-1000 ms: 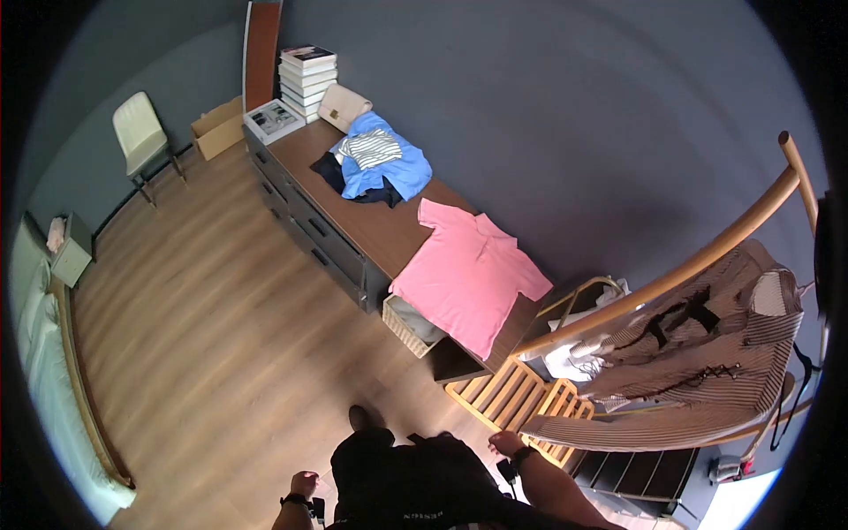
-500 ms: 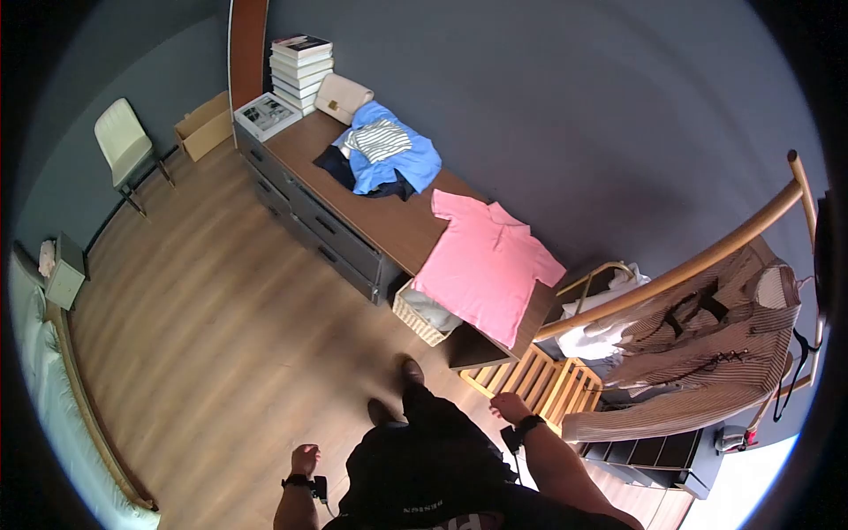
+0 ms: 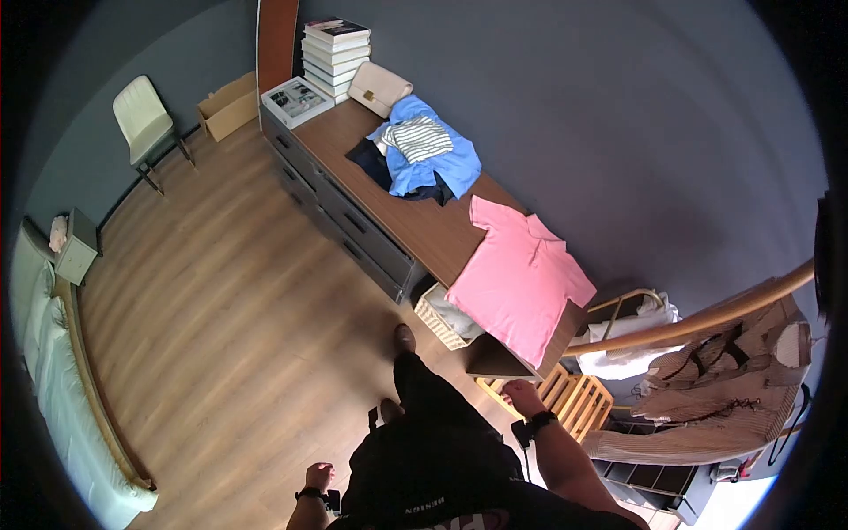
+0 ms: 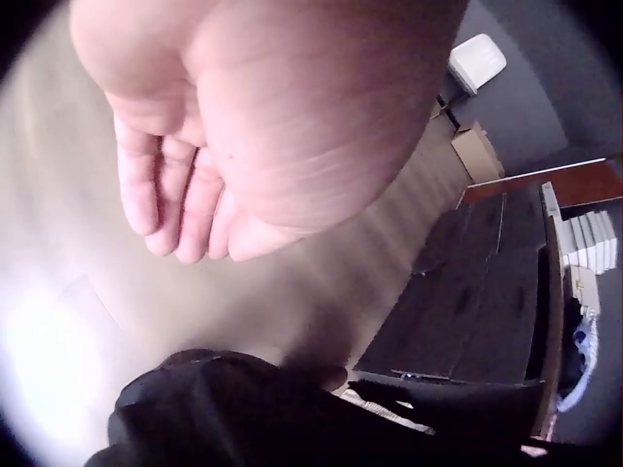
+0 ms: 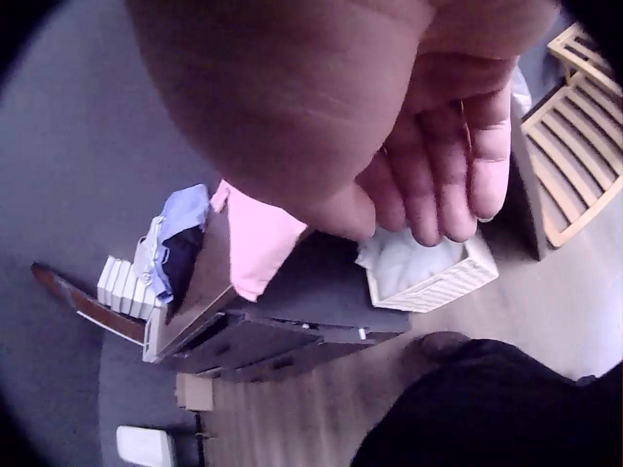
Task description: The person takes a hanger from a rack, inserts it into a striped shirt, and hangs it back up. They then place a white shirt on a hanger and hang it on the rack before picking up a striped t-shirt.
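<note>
My left hand [image 3: 320, 476] hangs low beside my leg, its fingers loosely bent and nothing in them. The right hand [image 3: 525, 397], also holding nothing, hangs near the slatted wooden rack [image 3: 583, 406]; in the head view it overlaps the rack's near end. A pink short-sleeved shirt [image 3: 521, 278] lies spread flat across the near end of the long dresser [image 3: 459, 234]. Farther along, a striped garment [image 3: 419, 140] lies on a blue shirt [image 3: 458, 168], with dark cloth [image 3: 371, 162] underneath. Beneath the pink shirt's edge stands a woven basket [image 5: 428, 292] with pale cloth inside.
Books [image 3: 336, 57], a framed picture [image 3: 298, 102] and a beige handbag [image 3: 380, 87] occupy the dresser's far end. To the right, a striped garment [image 3: 707, 380] hangs from a wooden rail [image 3: 698, 322]. A chair [image 3: 141, 119], cardboard box [image 3: 231, 108] and bed [image 3: 75, 389] stand across the floor.
My feet have stepped and the view has shifted, so the dresser and its clothes sit farther right in the head view. Both hands have swung slightly, and the clothes lie as before.
</note>
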The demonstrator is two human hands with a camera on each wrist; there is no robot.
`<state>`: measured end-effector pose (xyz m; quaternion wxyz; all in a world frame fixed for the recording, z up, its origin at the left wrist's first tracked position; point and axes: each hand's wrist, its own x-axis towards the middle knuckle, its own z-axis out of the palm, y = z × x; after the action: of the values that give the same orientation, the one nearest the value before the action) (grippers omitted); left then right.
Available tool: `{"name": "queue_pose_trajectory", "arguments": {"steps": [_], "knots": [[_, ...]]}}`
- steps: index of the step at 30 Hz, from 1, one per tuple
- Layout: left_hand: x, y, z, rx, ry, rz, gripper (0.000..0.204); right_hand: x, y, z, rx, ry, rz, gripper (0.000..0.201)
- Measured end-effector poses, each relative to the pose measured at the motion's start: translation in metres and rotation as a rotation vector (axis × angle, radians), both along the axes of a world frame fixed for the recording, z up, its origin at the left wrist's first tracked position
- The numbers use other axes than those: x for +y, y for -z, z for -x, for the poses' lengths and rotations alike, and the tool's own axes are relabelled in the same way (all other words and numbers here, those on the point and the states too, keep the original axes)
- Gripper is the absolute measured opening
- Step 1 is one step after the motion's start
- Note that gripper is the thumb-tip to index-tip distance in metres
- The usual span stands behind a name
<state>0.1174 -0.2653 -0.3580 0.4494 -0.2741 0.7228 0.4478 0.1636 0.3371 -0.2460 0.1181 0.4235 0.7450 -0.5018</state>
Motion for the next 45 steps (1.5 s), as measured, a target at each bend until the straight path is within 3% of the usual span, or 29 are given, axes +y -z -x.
{"name": "queue_pose_trajectory", "arguments": {"steps": [2, 7, 8, 10, 11, 14, 18, 19, 21, 22, 24, 25, 26, 27, 28, 31, 32, 34, 36, 37, 38, 39, 40, 42, 43, 44, 45], "knots": [[0.006, -0.001, 0.014, 0.000, -0.038, 0.000, 0.022, -0.006, -0.023, 0.043, 0.001, 0.007, 0.008, 0.023], [0.038, -0.022, 0.073, 0.108, -0.040, 0.015, 0.023, 0.007, -0.017, 0.126, 0.128, -0.091, 0.140, 0.024], [0.042, -0.020, 0.083, 0.141, -0.048, 0.014, 0.024, 0.009, -0.026, 0.147, 0.089, -0.145, 0.108, 0.025], [0.051, -0.019, 0.104, 0.123, -0.119, -0.005, 0.024, 0.021, -0.001, 0.173, 0.196, -0.234, 0.044, 0.028], [0.058, -0.018, 0.116, 0.100, -0.186, -0.029, 0.024, 0.025, -0.005, 0.189, 0.200, -0.233, 0.045, 0.028], [0.088, -0.046, 0.157, 0.112, -0.146, -0.011, 0.024, 0.037, -0.033, 0.239, 0.201, -0.346, -0.114, 0.028], [0.103, -0.037, 0.200, 0.159, -0.105, -0.057, 0.021, 0.069, -0.049, 0.276, 0.205, -0.370, -0.151, 0.028], [0.070, 0.012, 0.214, -0.107, -0.477, -0.606, 0.018, 0.081, -0.044, 0.279, 0.261, -0.383, -0.180, 0.027], [0.085, 0.015, 0.239, -0.020, -0.350, -0.396, 0.019, 0.097, -0.052, 0.274, 0.288, -0.361, -0.215, 0.027], [0.093, 0.011, 0.249, 0.068, -0.264, -0.304, 0.019, 0.102, -0.063, 0.271, 0.267, -0.298, -0.211, 0.026], [0.098, 0.007, 0.274, -0.034, -0.285, -0.424, 0.020, 0.113, -0.071, 0.253, 0.238, -0.208, -0.206, 0.025], [0.103, 0.012, 0.283, 0.022, -0.161, -0.281, 0.020, 0.117, -0.071, 0.238, 0.235, -0.135, -0.206, 0.025], [0.122, -0.009, 0.288, 0.137, 0.004, -0.155, 0.020, 0.121, -0.071, 0.222, 0.234, -0.063, -0.206, 0.024], [0.114, 0.004, 0.300, 0.134, 0.020, -0.217, 0.019, 0.118, -0.090, 0.207, 0.233, -0.003, -0.191, 0.026], [0.109, 0.018, 0.312, 0.130, 0.036, -0.281, 0.019, 0.115, -0.094, 0.183, 0.224, 0.027, -0.193, 0.026], [0.145, -0.020, 0.322, 0.294, 0.219, -0.085, 0.017, 0.113, -0.083, 0.103, 0.113, 0.111, -0.155, 0.030], [0.131, 0.004, 0.332, 0.227, 0.169, -0.216, 0.017, 0.107, -0.091, 0.080, 0.090, 0.214, -0.035, 0.029], [0.155, -0.028, 0.316, 0.325, 0.238, -0.106, 0.018, 0.104, -0.062, 0.012, 0.126, 0.287, -0.102, 0.022], [0.159, -0.030, 0.298, 0.323, 0.229, -0.143, 0.018, 0.102, -0.070, -0.031, 0.115, 0.502, -0.073, 0.021], [0.158, -0.030, 0.288, 0.325, 0.214, -0.175, 0.018, 0.104, -0.081, -0.052, 0.048, 0.431, -0.242, 0.020], [0.155, -0.029, 0.274, 0.317, 0.220, -0.177, 0.018, 0.109, -0.081, -0.074, 0.045, 0.549, -0.250, 0.020], [0.148, -0.025, 0.254, 0.312, 0.221, -0.146, 0.018, 0.116, -0.085, -0.095, 0.236, 0.601, -0.245, 0.018], [0.142, -0.023, 0.232, 0.308, 0.217, -0.117, 0.017, 0.125, -0.088, -0.110, 0.151, 0.703, -0.361, 0.023], [0.077, 0.052, 0.187, 0.118, 0.043, -0.392, 0.016, 0.155, -0.107, -0.128, 0.289, 0.815, -0.279, 0.033], [0.064, 0.056, 0.161, 0.074, 0.152, -0.321, 0.016, 0.169, -0.120, -0.131, 0.338, 0.845, -0.271, 0.036], [0.057, 0.051, 0.137, -0.154, -0.023, -0.342, 0.015, 0.183, -0.134, -0.131, 0.390, 0.877, -0.260, 0.038], [0.051, 0.042, 0.111, -0.159, 0.027, -0.307, 0.014, 0.199, -0.142, -0.131, 0.475, 0.866, -0.261, 0.039]]}}
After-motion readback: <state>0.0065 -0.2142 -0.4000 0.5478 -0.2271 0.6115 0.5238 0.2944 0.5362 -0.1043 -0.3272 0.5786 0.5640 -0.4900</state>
